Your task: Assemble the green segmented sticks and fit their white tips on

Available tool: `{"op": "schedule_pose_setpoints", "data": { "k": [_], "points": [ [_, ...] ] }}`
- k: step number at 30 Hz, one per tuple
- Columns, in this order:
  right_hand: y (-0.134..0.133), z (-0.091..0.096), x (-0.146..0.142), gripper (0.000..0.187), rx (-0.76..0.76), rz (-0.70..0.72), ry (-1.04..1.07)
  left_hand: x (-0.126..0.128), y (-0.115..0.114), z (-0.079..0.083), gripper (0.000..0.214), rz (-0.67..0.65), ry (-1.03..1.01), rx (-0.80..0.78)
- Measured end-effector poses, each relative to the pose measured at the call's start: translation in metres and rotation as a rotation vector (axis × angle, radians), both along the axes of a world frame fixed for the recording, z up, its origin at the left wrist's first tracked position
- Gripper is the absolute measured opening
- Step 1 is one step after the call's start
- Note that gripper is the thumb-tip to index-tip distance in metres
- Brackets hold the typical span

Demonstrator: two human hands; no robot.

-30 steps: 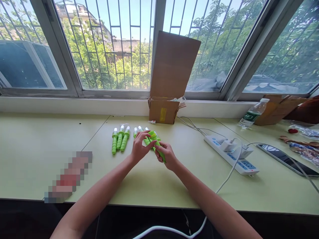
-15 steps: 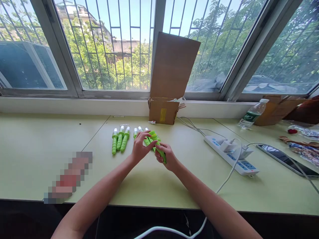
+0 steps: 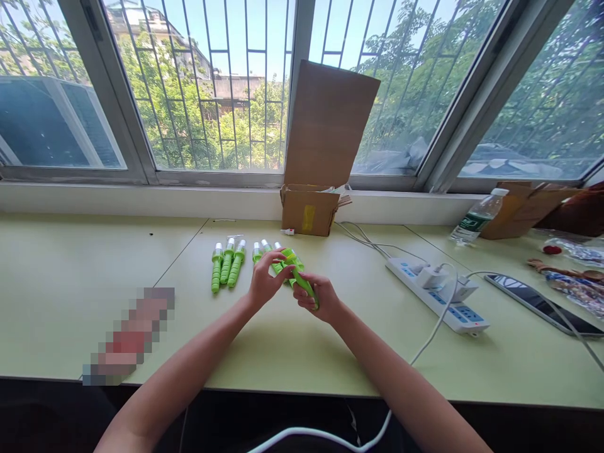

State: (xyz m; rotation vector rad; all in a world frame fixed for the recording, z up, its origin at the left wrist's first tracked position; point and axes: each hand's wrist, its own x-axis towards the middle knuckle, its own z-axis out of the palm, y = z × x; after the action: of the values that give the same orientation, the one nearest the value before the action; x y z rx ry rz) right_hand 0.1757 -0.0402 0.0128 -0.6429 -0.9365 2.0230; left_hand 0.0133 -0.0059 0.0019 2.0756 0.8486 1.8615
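1. Head view, and both hands are at work over the tabletop (image 3: pixel 358 358), about midway between its near and far edges.
2. Here's the right hand (image 3: pixel 323 299), closed firmly around the slim handle of a green piece (image 3: pixel 306 286), which slants up and leftward toward the far edge.
3. And the left hand (image 3: pixel 265 277) is in on it too: thumb and fingers gripping the green piece near its wider, ridged end; the exact contact under the fingers is hidden.
4. Just beyond those fingers lies a cluster of green tubes (image 3: pixel 257 250) with white tips pointing at the far edge, partly covered by the hands.
5. To its left, three more green sticks (image 3: pixel 227 265) lie close together, white tips the same way.
6. Right at the far edge sits a cardboard box (image 3: pixel 309 217), its flap raised against the window (image 3: pixel 221 94), a small white piece (image 3: pixel 287 232) just in front.
7. Over toward the right end: a power strip (image 3: pixel 436 297) with plugs in, a phone (image 3: pixel 542 304) beside it, and a tilted bottle (image 3: pixel 479 217) near the far edge.
8. Down at the near edge, on the left, a blurred patch (image 3: pixel 132 340) hides whatever lies there.
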Motion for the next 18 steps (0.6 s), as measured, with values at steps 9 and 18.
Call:
{"op": "schedule_pose_setpoints", "data": {
  "k": [9,18],
  "points": [
    [0.0,-0.005,-0.008,0.034,0.398,-0.242,-0.386,-0.005,0.0,-0.002,0.019,0.098,0.039,0.096],
    [0.0,-0.015,-0.012,0.033,0.395,-0.366,-0.343,-0.002,-0.002,0.005,0.019,0.108,0.128,0.158]
  ]
}}
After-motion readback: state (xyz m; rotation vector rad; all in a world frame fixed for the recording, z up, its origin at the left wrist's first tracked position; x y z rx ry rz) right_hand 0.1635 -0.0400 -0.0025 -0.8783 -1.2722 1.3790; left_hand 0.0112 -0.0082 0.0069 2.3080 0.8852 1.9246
